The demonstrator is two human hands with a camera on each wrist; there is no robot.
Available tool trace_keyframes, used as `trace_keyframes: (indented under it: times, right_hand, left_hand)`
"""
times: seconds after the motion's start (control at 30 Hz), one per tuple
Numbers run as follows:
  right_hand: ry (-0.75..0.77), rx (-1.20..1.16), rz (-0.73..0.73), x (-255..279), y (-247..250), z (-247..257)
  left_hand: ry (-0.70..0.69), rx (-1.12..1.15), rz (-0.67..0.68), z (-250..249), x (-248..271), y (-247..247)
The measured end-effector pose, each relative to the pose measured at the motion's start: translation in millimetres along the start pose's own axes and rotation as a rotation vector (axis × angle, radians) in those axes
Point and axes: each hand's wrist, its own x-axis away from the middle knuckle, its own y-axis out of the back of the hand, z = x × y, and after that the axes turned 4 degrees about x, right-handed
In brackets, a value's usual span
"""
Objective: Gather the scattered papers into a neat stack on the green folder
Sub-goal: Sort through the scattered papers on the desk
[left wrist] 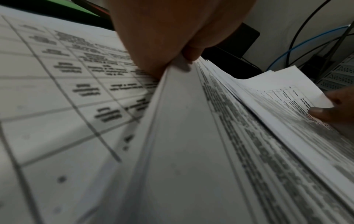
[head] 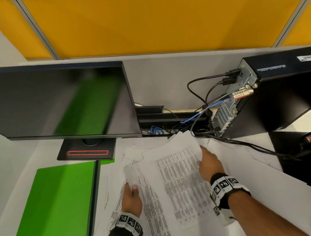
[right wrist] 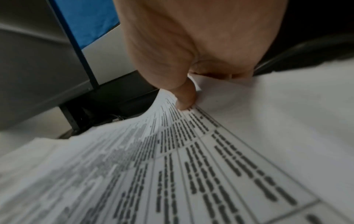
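A loose pile of printed papers point(head: 178, 178) covers the desk in front of me, to the right of the green folder point(head: 50, 214). My left hand point(head: 132, 195) pinches the left edge of a bunch of sheets point(left wrist: 182, 121), thumb on top. My right hand point(head: 209, 163) pinches the right edge of the same bunch point(right wrist: 172, 151), thumb pressed on the printed table. The sheets bow upward between both hands. More papers lie spread underneath and to the right. The folder lies flat at the left with nothing on it.
A dark monitor point(head: 54, 103) on its stand point(head: 86, 152) is behind the folder. A black computer case point(head: 285, 88) with cables point(head: 203, 99) stands at the back right, close to the papers. Yellow partition panels point(head: 157, 14) rise behind the desk.
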Motion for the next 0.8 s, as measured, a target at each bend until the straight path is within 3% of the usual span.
trace_keyframes:
  times: [0.07,0.2,0.43,0.57,0.7,0.8]
  right_hand:
    - [-0.038,0.146,-0.012,-5,7,-4]
    - [-0.157,0.164,0.040,-4,9,1]
    - [-0.078,0.071,0.100,18,-6,5]
    - [-0.001,0.016,-0.008,33,-3,0]
    - [-0.033,-0.166,0.123,53,-10,-2]
    - [0.021,-0.085,0.208,63,-20,-2]
  left_hand:
    - [0.013,0.018,-0.025,-2,0,-2]
    - [0.065,0.061,-0.081,-7,1,-7]
    - [0.123,0.115,-0.099,-15,3,-6]
    - [0.099,0.133,-0.108,-18,7,-6]
    - [0.098,0.181,-0.134,-16,11,-10]
    - [0.083,0.245,-0.140,-16,12,-12]
